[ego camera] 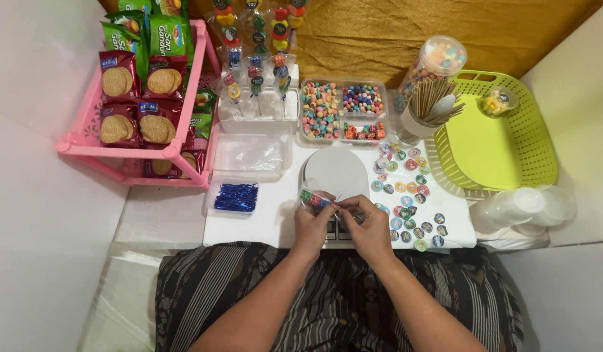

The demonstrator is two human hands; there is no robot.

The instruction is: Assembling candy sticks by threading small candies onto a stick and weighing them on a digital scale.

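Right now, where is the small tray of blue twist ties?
In the head view, the clear tray of blue twist ties sits left of centre on the white table, in front of an empty clear container and left of the person's left hand.

White table: candy tray, green basket, stickers, scale.

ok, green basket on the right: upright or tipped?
Tipped. The green basket lies on its side against the wall, opening facing the table, with its perforated base and side walls visible and nothing visible inside.
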